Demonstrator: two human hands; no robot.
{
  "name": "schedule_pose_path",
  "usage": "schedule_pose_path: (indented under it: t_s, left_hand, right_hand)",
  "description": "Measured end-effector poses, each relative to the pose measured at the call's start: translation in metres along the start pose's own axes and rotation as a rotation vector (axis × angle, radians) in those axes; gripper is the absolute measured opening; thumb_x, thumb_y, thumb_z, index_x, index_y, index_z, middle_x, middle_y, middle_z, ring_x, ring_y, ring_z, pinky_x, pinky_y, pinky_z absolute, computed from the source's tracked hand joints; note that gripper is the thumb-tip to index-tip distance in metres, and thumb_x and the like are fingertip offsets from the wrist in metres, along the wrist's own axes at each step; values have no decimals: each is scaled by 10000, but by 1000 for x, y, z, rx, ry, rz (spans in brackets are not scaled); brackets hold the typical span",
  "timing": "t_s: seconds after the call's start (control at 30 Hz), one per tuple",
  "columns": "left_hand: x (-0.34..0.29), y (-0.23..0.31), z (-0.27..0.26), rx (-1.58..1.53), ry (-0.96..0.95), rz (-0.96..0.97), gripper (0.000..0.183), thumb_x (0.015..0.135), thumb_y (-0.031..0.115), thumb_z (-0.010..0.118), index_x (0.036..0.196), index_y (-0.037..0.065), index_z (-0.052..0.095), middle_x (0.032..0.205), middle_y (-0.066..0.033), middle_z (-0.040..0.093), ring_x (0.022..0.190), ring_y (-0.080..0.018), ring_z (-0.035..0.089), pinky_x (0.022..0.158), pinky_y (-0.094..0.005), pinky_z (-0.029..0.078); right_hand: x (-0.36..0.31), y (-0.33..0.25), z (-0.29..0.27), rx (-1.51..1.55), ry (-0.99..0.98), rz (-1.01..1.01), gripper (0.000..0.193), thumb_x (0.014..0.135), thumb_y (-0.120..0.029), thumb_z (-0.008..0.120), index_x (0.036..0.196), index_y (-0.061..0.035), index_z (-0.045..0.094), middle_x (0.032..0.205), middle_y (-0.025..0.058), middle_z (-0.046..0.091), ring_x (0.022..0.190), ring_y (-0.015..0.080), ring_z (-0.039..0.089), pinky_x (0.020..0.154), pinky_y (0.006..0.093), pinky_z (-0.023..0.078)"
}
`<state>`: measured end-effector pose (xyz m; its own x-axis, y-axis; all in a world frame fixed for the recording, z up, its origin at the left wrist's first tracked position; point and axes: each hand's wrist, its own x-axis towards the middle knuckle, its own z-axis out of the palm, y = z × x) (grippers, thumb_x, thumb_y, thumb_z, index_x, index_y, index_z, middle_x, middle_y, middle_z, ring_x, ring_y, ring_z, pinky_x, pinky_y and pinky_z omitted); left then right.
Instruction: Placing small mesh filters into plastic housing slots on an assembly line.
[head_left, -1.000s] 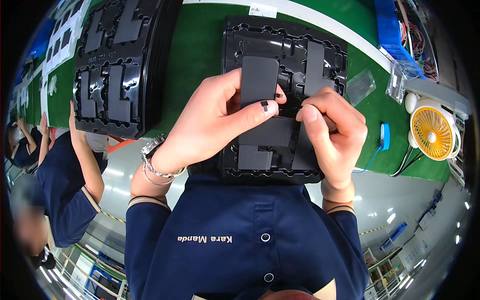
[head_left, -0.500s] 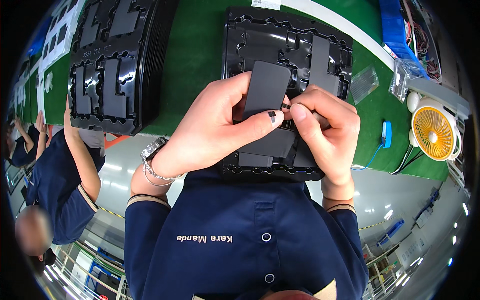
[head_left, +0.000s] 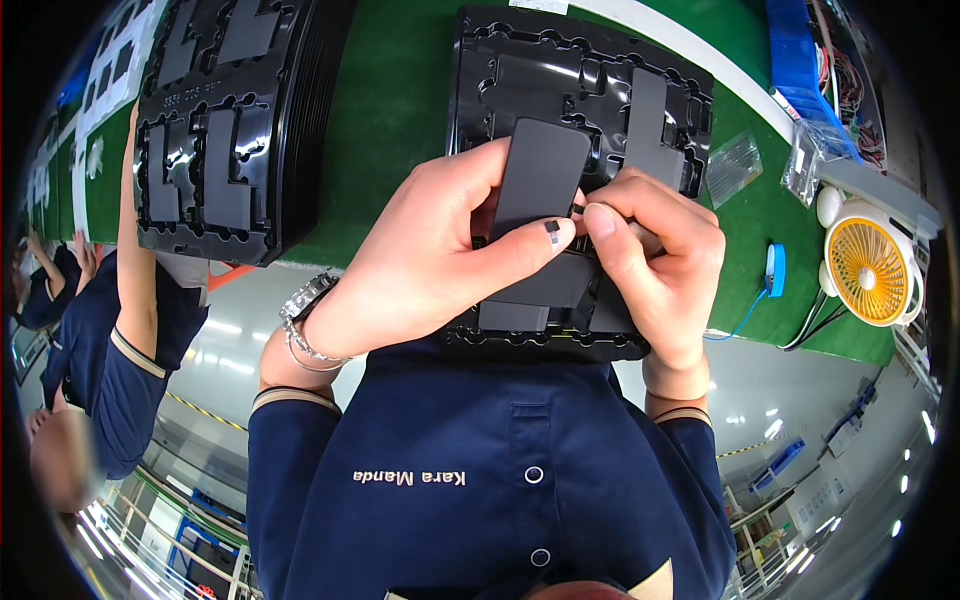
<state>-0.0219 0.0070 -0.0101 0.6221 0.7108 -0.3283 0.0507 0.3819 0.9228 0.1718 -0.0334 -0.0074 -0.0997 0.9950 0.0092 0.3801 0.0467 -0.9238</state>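
"What stands left of the glossy black moulded plastic tray (head_left: 535, 78) in front of the wearer?"

"Well to the tray's left, a co-worker in a navy shirt (head_left: 100, 370); then, nearer, a stack of black plastic trays (head_left: 308, 130) bearing flat, dark grey L-shaped pieces (head_left: 232, 180)."

"And over the tray's middle?"

"The wearer's left hand (head_left: 440, 235), holding a flat dark grey rectangular slab (head_left: 543, 170) between thumb and fingers. A small black square patch (head_left: 552, 231) sits on that thumb."

"The right hand (head_left: 655, 250)?"

"Above the tray's right half, thumb and forefinger drawn narrowly together by a tiny black tab (head_left: 578, 209) at the slab's right edge. Whether they grip it, I cannot tell."

"Right of the tray?"

"A clear plastic sheet (head_left: 735, 170) on the green worktop (head_left: 400, 90), just beside the tray. Farther right: a small blue rounded device on a cord (head_left: 776, 268), a blue plastic bin (head_left: 798, 50) and a round white-and-yellow fan (head_left: 866, 265)."
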Motion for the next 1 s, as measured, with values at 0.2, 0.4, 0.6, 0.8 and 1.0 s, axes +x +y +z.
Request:
schedule_pose_path:
  t_s: [0.2, 0.4, 0.6, 0.8, 1.0]
  left_hand:
    - [-1, 1, 0, 0, 6, -30, 236, 900, 31, 635, 1121, -7, 560, 1020, -39, 639, 939, -88, 615, 839, -251, 503]
    - [-1, -4, 3, -1, 50, 13, 223, 903, 39, 631, 1112, -9, 569, 1008, -45, 636, 917, -93, 617, 828, -255, 506]
    - [12, -8, -10, 157, 65, 118, 189, 949, 106, 567, 1098, -4, 606, 996, -43, 638, 924, -100, 584, 838, -253, 467]
    - [44, -6, -19, 539, 395, 246, 375, 904, 42, 610, 1268, 62, 524, 1065, -54, 605, 945, -101, 599, 828, -233, 483]
    - [61, -19, -29, 1158, 468, 563, 456, 803, 128, 727, 1234, 131, 578, 1120, -74, 575, 1007, -263, 538, 927, -363, 433]
  right_hand:
    - [0, -1, 0, -7, -2, 4, 61, 832, -38, 652, 795, 9, 648, 649, 59, 572, 534, 139, 509, 487, 281, 378]
    - [0, 0, 3, -87, 38, 6, 92, 837, -65, 680, 793, 10, 651, 664, 67, 590, 545, 151, 543, 503, 272, 406]
    - [-2, 9, -5, -37, 172, 107, 153, 863, -112, 695, 797, 19, 651, 687, 48, 616, 585, 98, 559, 524, 238, 414]
    - [-3, 19, -7, 37, 249, -16, 155, 904, -94, 639, 795, 16, 644, 677, 14, 575, 548, 52, 449, 487, 213, 326]
    - [-4, 20, -8, 51, 244, -7, 143, 902, -79, 633, 793, 14, 643, 670, 14, 563, 539, 56, 443, 482, 219, 322]
